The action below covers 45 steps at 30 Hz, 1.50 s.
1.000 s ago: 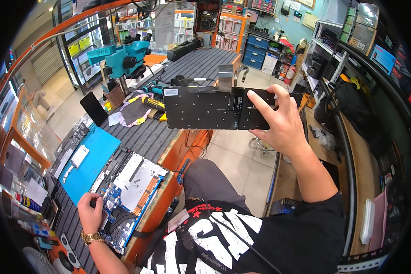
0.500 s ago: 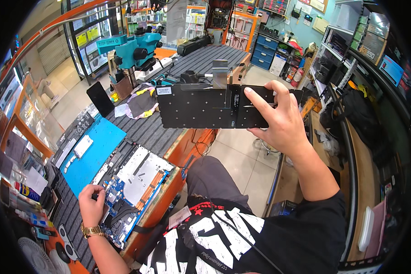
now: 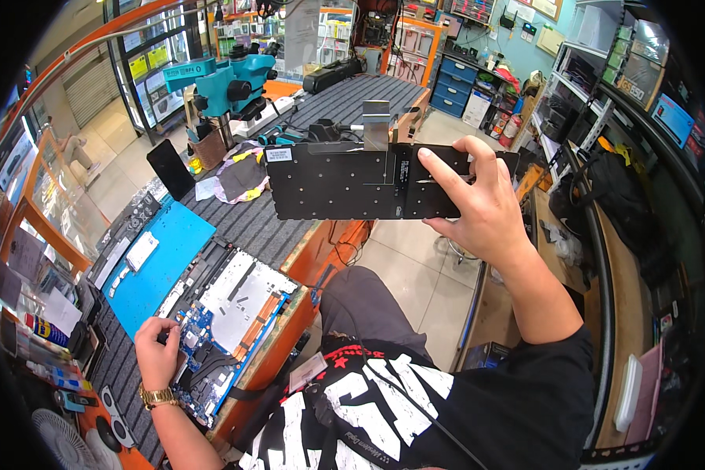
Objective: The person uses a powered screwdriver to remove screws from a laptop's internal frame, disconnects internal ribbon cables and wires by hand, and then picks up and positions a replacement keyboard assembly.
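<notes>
- In front of the person, raised off the bench [image 3: 251, 223], the right hand [image 3: 482, 205] grips a flat black panel [image 3: 333, 184] by its right end, thumb below, fingers over the back.
- At the lower left, well apart, the left hand [image 3: 157, 348] curls beside the opened laptop base [image 3: 231, 305]; whether its fingertips pinch or touch anything, I cannot tell.
</notes>
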Available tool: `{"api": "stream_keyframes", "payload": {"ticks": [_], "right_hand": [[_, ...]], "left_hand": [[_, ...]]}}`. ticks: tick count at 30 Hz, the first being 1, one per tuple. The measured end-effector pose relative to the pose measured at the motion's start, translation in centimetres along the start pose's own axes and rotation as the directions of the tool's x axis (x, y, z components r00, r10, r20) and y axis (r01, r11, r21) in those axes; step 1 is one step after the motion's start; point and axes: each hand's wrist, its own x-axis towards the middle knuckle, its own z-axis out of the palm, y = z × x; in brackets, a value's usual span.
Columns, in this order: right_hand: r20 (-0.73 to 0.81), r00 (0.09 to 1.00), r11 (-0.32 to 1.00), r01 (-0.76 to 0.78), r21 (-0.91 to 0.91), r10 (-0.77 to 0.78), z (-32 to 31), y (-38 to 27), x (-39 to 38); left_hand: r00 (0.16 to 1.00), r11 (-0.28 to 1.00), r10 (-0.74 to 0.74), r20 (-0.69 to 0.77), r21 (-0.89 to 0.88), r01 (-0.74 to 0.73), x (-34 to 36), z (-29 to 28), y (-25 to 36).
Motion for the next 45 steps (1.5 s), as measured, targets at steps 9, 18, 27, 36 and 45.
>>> {"api": "stream_keyframes", "payload": {"ticks": [9,18,27,36,45], "right_hand": [[0.001,1.0,1.0,-0.003,-0.004,0.003,-0.2,0.1,-0.1],[-0.003,1.0,1.0,-0.011,-0.009,0.011,-0.4,0.2,-0.3],[-0.003,1.0,1.0,-0.015,-0.024,0.015,-0.8,0.5,-0.6],[-0.014,0.999,0.999,-0.029,-0.038,0.029,-1.0,0.8,-0.9],[-0.031,0.999,0.998,-0.033,-0.055,0.032,-1.5,1.1,-1.3]], "left_hand": [[1.0,1.0,0.0,0.005,0.002,0.0,0.0,0.0,-0.1],[1.0,1.0,0.001,0.008,0.006,-0.001,0.1,-0.1,0.0],[1.0,1.0,-0.006,0.01,0.002,0.006,0.0,-0.1,0.1],[1.0,1.0,0.001,0.009,-0.007,-0.001,0.0,0.0,0.0],[1.0,1.0,0.0,0.01,0.008,0.0,0.0,-0.1,0.1]]}}
